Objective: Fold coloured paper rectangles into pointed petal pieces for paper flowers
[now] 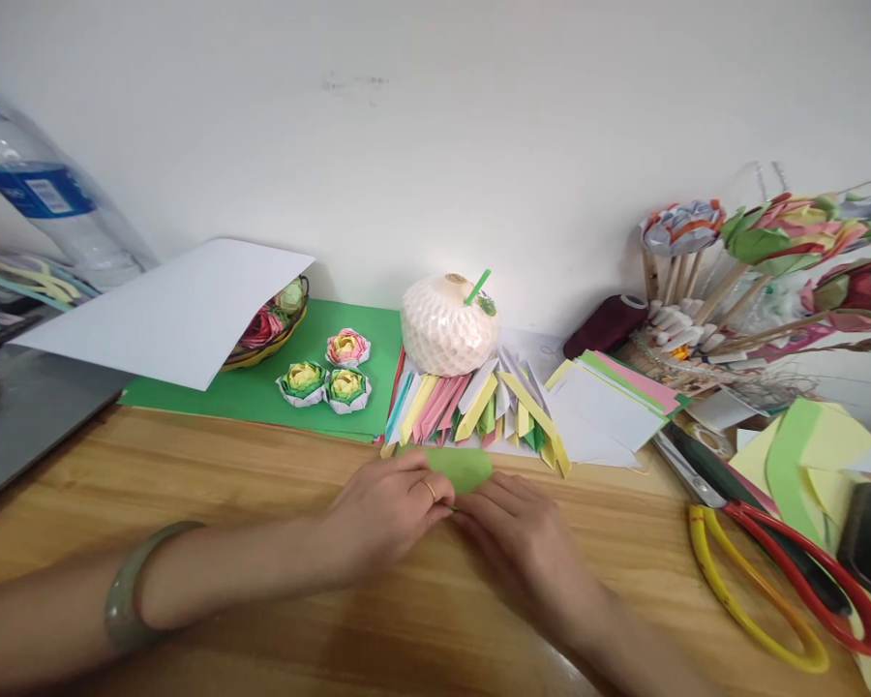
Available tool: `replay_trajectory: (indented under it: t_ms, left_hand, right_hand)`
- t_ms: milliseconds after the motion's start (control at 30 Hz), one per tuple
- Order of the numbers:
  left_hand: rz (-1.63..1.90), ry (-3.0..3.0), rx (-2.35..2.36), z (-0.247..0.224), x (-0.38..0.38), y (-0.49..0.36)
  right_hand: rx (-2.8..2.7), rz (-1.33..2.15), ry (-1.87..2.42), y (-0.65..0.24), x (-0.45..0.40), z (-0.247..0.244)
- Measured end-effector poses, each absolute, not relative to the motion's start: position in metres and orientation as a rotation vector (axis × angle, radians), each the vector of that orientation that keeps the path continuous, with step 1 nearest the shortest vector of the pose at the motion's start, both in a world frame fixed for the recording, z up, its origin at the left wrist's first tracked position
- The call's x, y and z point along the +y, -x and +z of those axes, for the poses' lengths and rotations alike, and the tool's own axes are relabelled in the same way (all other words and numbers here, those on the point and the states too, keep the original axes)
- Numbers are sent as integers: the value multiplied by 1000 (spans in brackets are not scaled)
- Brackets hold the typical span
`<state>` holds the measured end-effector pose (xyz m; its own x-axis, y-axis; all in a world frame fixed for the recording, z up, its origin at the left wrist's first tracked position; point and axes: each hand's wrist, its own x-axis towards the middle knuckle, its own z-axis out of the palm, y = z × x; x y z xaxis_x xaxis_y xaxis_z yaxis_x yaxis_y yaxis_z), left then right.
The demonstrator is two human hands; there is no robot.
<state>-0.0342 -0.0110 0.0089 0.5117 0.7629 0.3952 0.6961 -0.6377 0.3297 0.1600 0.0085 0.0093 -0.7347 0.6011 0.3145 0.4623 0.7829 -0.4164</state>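
Note:
A piece of green paper (461, 470) lies at the front middle of the wooden table, between my two hands. My left hand (399, 503) has its fingers curled on the paper's near left edge, and a ring shows on one finger. From the other side, my right hand (519, 528) grips the near right edge with its fingers close together. The fingertips of both hands almost meet, and they hide the paper's lower edge. Just beyond the paper lies a row of folded paper strips (457, 407) in pink, yellow, white and green.
A white coconut-like object (450, 324) stands behind the strips. Left are paper flowers (346, 387) on green card (367, 334), a white sheet (174, 310) over a basket, and a bottle (44, 194). Scissors (747, 523), paper sheets (610, 416) and stemmed paper flowers (784, 232) lie or stand right.

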Motion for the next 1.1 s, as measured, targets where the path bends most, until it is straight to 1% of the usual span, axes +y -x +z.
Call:
replay_trajectory:
  t_ms: [300, 567, 767, 933, 1100]
  left_hand:
    - [829, -2479, 1256, 3, -12, 36]
    - [900, -2248, 1131, 7, -8, 35]
    - [904, -2155, 1230, 11, -6, 41]
    - [914, -2036, 1300, 12, -5, 44]
    - [939, -2088, 1230, 9, -4, 45]
  right_hand:
    - [-2506, 517, 786, -162, 6, 12]
    - [-2584, 820, 732, -171, 17, 18]
    - [-2464, 829, 945, -185, 26, 18]
    - [-2321, 1078, 1109, -189, 29, 25]
    - [-2345, 1262, 1028, -193, 34, 32]
